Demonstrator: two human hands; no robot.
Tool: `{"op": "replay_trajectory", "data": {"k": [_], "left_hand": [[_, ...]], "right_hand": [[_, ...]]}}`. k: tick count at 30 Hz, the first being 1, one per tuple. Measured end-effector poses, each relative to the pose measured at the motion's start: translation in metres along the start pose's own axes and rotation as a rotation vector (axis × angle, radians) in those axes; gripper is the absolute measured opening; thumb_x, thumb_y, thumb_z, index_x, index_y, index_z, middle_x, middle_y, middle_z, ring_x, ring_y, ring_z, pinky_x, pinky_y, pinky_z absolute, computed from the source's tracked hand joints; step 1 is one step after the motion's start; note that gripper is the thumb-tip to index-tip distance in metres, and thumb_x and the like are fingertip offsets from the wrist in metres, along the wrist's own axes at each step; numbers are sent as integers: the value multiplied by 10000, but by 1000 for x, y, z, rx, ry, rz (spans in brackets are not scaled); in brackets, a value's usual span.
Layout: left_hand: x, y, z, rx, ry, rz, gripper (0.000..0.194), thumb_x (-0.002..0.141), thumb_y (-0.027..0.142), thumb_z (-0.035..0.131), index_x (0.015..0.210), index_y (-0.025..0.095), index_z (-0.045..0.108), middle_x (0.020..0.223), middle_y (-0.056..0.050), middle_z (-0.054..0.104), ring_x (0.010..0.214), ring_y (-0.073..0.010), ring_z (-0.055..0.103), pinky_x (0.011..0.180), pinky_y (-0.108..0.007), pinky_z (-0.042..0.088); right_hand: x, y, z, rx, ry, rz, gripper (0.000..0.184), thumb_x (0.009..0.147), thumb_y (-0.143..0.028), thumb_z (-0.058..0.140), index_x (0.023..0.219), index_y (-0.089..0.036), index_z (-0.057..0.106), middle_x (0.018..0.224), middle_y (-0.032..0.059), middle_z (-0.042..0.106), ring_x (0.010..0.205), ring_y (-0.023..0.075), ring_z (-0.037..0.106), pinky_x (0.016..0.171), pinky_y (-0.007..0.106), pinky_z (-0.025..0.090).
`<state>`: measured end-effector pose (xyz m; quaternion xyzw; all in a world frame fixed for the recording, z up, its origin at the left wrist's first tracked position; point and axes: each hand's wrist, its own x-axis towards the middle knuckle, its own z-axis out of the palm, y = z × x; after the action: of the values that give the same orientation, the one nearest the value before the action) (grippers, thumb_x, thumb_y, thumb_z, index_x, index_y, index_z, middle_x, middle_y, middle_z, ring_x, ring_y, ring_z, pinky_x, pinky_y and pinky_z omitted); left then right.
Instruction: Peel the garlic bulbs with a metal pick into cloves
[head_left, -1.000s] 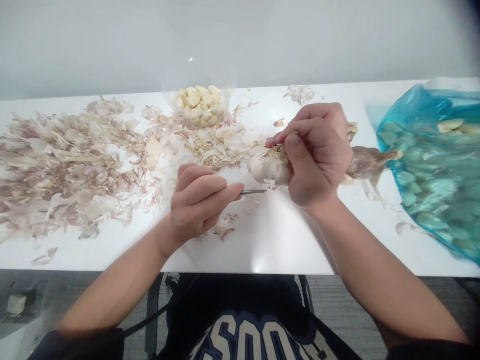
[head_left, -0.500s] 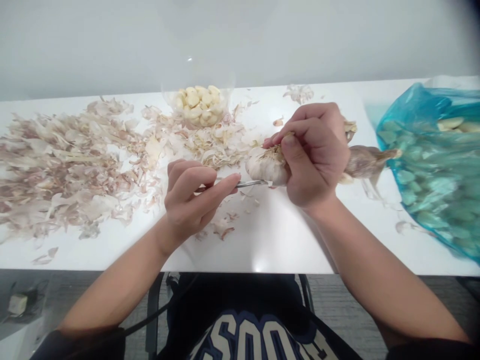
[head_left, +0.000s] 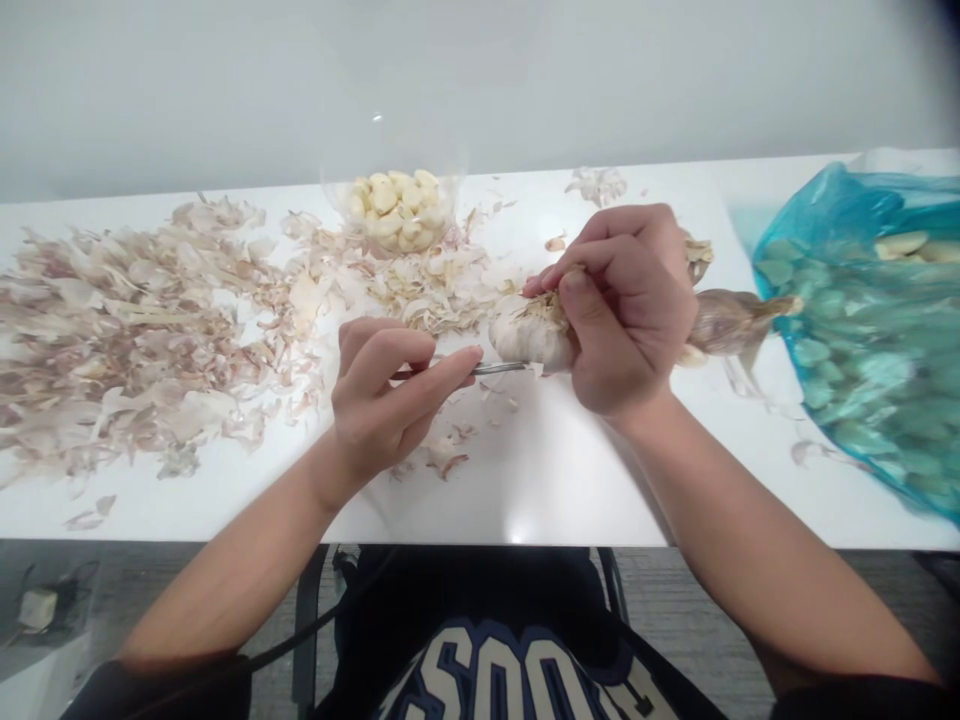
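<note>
My right hand point(head_left: 634, 310) is closed around a head of garlic point(head_left: 529, 332), thumb and fingers pinching its dry stem end. White papery skin covers the bulb, which faces left, clear of the tabletop. In my left hand point(head_left: 390, 390) a slim, pointed metal tool point(head_left: 501, 368) is pinched between thumb and fingers. Its tip lies at the lower edge of the bulb, by a loose flap of skin. Whether the tool is tweezers or a narrow blade cannot be made out. Behind my right wrist lies another garlic head point(head_left: 726, 320) with its stem.
A clear bowl point(head_left: 456, 205) of peeled cloves point(head_left: 397, 205) stands at the back. A broad heap of garlic skins point(head_left: 142, 330) covers the left of the white table point(head_left: 600, 480). At right sits a blue plastic bag point(head_left: 862, 350) with pale pieces inside.
My left hand has raised the metal tool from below the garlic to the bulb's lower edge, and its grip has shifted. My right hand, with the garlic, has moved slightly left.
</note>
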<state>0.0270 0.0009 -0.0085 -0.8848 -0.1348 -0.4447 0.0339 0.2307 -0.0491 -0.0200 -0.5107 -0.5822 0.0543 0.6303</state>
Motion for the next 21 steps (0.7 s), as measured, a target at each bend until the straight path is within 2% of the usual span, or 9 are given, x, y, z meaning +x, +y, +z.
{"op": "replay_trajectory", "data": {"k": [5,12,18,21], "left_hand": [[0,2,3,-48,25,-5,187,854,107,654,991,231,683,755,-4,535,782,-137,518,699,-277,465],[1,5,2,-57,-7,-16,156,846,84,657,941,207,674,767,-7,597,807,-147,517,716,-283,482],[-2,6,1,-70,-86,0,156,844,82,658,929,213,657,765,10,617,802,-142,505,730,-298,464],[-4,6,3,-61,-136,-2,151,850,77,652,903,217,642,763,18,635,801,-137,513,736,-300,453]], "right_hand": [[0,0,1,1,-1,-22,197,942,-289,503,827,-241,654,932,32,545,877,143,570,700,330,569],[4,1,2,-33,26,-145,177,906,-205,523,800,-230,663,880,24,547,836,129,562,649,306,528],[1,0,1,-13,22,-12,219,946,-314,513,809,-242,667,898,28,546,894,142,572,705,326,553],[1,-1,0,14,38,15,223,945,-314,521,796,-245,672,899,29,550,907,146,571,737,343,555]]}}
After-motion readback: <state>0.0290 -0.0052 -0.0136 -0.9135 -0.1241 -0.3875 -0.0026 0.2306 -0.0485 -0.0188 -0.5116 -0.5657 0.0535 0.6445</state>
